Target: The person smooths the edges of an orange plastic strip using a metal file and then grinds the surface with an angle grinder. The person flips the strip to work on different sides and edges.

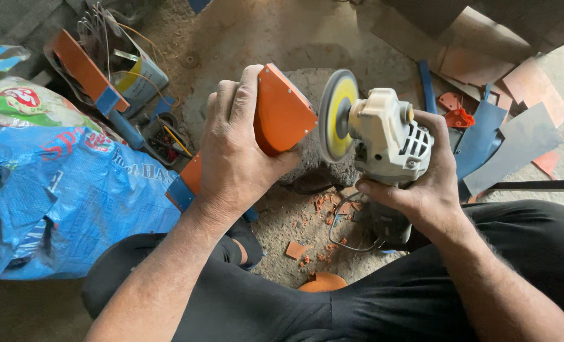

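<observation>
Though closed: left hand (234,149) round orange piece (282,114)

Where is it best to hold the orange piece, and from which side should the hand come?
Grip the orange piece by its wide rounded back, coming from the left, as the left hand does. Its pointed end faces the grinder disc, so probably fingers belong far from there.

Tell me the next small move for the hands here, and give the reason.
Probably ease the orange piece in the left hand rightward until its edge meets the grinder's disc, held by the right hand. A small gap seems to separate edge and disc, and orange chips lie below.
</observation>
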